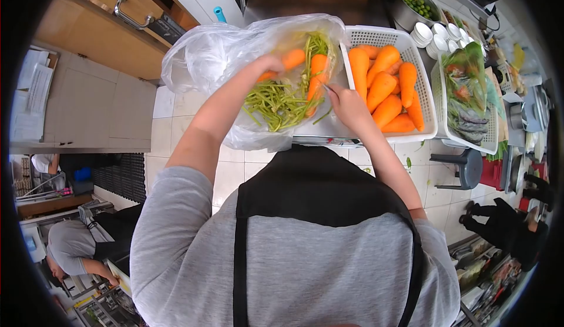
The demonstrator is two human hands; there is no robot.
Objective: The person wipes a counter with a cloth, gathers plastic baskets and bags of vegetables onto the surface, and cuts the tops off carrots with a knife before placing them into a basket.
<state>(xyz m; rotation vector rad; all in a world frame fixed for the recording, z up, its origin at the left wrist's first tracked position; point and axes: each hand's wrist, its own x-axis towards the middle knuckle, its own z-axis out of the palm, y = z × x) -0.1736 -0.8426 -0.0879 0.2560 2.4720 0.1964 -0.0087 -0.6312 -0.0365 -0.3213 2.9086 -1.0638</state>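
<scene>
A clear plastic bag (205, 54) lies open, with cut green stalks (273, 105) and several carrots inside. My left hand (267, 66) is over the bag beside a carrot (293, 59); its fingers are blurred and I cannot make out their grip. Closed round the handle of a small knife (326, 87), my right hand (348, 104) is at the bag's right side. The knife's tip is close to another carrot (318, 74), which has green stalks along it. To the right, a white basket (430, 107) holds several large carrots (385, 86).
Right of the carrot basket are a second basket (490, 145) of bagged vegetables, stacked white cups (423, 31) and a metal pot (405, 14) of green produce. A dark stool (470, 168) stands at the right. Other people are at the far left and far right.
</scene>
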